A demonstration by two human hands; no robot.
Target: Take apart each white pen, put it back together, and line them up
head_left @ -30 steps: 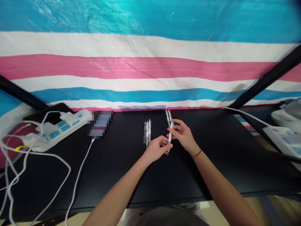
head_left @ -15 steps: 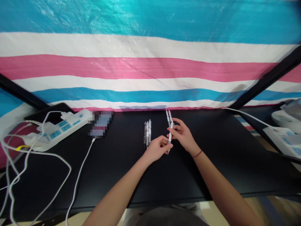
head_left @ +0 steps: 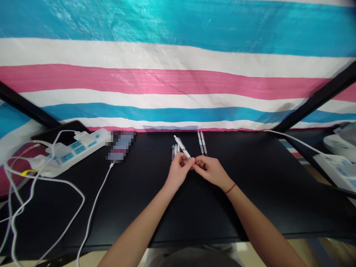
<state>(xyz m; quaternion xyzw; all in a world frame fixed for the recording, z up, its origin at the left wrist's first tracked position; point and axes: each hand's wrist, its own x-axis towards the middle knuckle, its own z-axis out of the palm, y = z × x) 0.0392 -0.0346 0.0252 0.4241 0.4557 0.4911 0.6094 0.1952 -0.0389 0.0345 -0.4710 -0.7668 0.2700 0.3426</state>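
Black desk point(head_left: 250, 207), near back edge: 2 white pens point(head_left: 201, 143) lying side by side, small pen bunch point(head_left: 174, 152) just left of them, another white pen point(head_left: 182, 147) tilted up from L hand point(head_left: 178, 171), fingers closed on its lower end, R hand point(head_left: 213, 171) fingertips meeting them, can't tell if R grips it too.

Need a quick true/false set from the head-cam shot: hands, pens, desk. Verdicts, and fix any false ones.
1. The left hand and right hand meet at the fingertips: true.
2. The desk is white: false, the desk is black.
3. Two pens lie side by side beyond the right hand: true.
4. A red band sits on the left wrist: false, the red band is on the right wrist.
5. A white pen slants up from the fingertips: true.
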